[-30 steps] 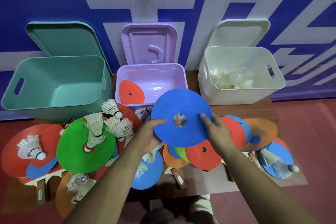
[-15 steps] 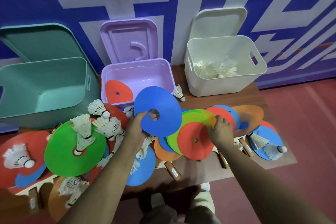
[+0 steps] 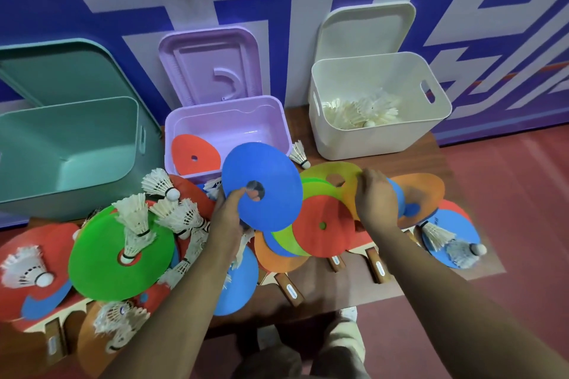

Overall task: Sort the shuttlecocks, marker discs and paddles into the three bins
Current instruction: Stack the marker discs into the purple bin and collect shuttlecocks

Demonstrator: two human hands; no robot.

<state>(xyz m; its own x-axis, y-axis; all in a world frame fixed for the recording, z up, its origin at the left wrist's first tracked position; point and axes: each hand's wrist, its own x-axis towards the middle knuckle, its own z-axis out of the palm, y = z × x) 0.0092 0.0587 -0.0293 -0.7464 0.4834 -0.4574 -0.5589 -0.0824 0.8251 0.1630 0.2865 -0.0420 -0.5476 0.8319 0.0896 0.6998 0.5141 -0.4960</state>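
— Where is the blue disc (image 3: 261, 186)?

— Held up over the middle of the counter (image 3: 338, 292), just near of the purple bin (image 3: 228, 108). It is a flat, plain blue round with a small hole at its centre, tilted toward the camera.

— What has it?

— The left hand (image 3: 229, 218). Its thumb lies on the top face beside the hole and its fingers are clamped against the underside; one fingertip shows through the hole.

— And the right hand (image 3: 374, 200)?

— To the right, its fingers (image 3: 365, 177) curled over the edge of a yellow disc (image 3: 326, 172) and pinching it, above overlapping red, green and orange discs.

— The bins?

— The purple bin has one red disc (image 3: 195, 157) leaning in its left side. The white bin (image 3: 378, 138), far right, holds white shuttlecocks (image 3: 360, 111). The teal bin (image 3: 70, 138) stands far left.

— Anything else?

— A green disc (image 3: 120, 255) at near left with feathered shuttlecocks standing on it, and wooden paddle handles (image 3: 377, 268) poking out from under the discs.
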